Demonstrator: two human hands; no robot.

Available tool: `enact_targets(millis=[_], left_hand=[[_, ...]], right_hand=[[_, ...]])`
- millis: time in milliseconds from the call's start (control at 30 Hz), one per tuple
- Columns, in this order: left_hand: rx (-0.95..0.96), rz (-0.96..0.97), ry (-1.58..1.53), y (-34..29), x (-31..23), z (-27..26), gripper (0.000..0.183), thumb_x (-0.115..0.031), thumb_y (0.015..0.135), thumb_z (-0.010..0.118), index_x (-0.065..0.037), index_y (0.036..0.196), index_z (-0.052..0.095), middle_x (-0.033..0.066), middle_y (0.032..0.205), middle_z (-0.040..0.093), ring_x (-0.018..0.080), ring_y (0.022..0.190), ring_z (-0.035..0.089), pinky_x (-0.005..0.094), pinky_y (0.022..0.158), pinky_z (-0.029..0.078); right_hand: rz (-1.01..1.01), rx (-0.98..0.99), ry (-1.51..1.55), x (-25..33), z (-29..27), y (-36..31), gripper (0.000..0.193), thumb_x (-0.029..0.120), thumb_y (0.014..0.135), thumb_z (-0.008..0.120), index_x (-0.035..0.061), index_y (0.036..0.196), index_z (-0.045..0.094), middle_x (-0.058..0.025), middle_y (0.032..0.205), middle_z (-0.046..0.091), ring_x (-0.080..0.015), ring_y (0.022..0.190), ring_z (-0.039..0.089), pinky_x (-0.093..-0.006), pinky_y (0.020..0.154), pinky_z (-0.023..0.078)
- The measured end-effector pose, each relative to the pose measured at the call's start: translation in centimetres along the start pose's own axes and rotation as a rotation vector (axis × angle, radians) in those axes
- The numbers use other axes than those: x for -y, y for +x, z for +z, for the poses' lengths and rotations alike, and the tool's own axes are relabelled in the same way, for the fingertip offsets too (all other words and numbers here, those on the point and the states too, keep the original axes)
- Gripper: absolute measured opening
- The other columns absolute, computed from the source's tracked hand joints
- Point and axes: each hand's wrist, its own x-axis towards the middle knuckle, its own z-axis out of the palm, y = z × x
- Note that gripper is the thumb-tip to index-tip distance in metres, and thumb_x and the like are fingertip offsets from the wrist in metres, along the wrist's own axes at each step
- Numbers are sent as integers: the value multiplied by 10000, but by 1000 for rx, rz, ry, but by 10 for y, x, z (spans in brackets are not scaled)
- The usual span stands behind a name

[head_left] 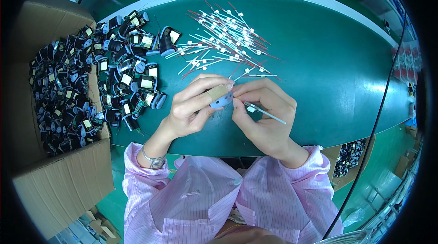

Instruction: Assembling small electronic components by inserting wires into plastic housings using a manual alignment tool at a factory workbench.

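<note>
Left hand (pixel 196 104): raised over the near part of the green table (pixel 328 79), thumb below and forefinger above, pinching the blue-grey piece (pixel 222 102); remaining fingers curled and pressed close together.
Blue-grey piece: up off the table, between both hands, gripped at the left fingertips; small dark holes in the visible face, the rest covered by fingers.
Tan strip (pixel 216 92): along the left forefinger, just above the blue-grey piece — cannot tell whether a finger wrap or part of the held thing.
Right hand (pixel 267 111): thumb and forefinger pressed together right beside the blue-grey piece, pinching the thin end of a white-sleeved lead (pixel 273 116); other fingers folded toward the palm.
White-sleeved lead: slanting down to the right across the right hand, with a small white connector near the pinch; cannot tell whether touching a hole at the tip.
Lead pile (pixel 228 34): farther up the table, beyond both hands, white and red, loosely crossed.
Black assemblies (pixel 148 82): heaped left of the hands, with blue-grey ends and pale yellow pads — more of the same inside the large carton (pixel 64 184).
Small carton (pixel 343 181): at lower right, beyond the table edge, holding similar dark parts.
Shirt (pixel 150 194): pink, striped, sleeves ending near the wrists.
</note>
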Motion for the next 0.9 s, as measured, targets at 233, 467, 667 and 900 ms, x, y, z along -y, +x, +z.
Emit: enact_targets(millis=[233, 467, 667, 900], left_hand=[[-9, 43, 112, 1, 1, 3, 413, 87, 684, 671, 53, 1095, 653, 193, 1091, 625, 327, 952, 627, 386, 786, 516], [-41, -21, 191, -1, -3, -6, 445, 43, 721, 687, 57, 1161, 620, 169, 1064, 588, 293, 852, 603, 340, 731, 498], [78, -205, 7, -5, -12, -15, 539, -85, 761, 733, 51, 1246, 540, 165, 1151, 492, 288, 1027, 507, 361, 857, 442], [16, -181, 54, -4, -10, -19, 467, -40, 653, 804, -7, 1081, 619, 116, 1034, 547, 275, 905, 580, 368, 704, 507]], right_hand=[[-115, 21, -161, -2, 1, 4, 137, -47, 706, 715, -11, 800, 622, -104, 814, 623, -189, 647, 629, -279, 552, 489], [338, 140, 174, 11, -11, 8, 95, -11, 837, 660, -21, 929, 680, -87, 786, 608, -135, 622, 619, -263, 545, 483], [251, 145, 25, 6, -8, 4, 96, -46, 815, 665, -26, 902, 700, -103, 728, 643, -148, 585, 630, -249, 532, 485], [67, 289, -277, 6, -12, 11, 42, -32, 801, 681, -22, 841, 691, -109, 619, 603, -187, 488, 564, -290, 451, 407]])
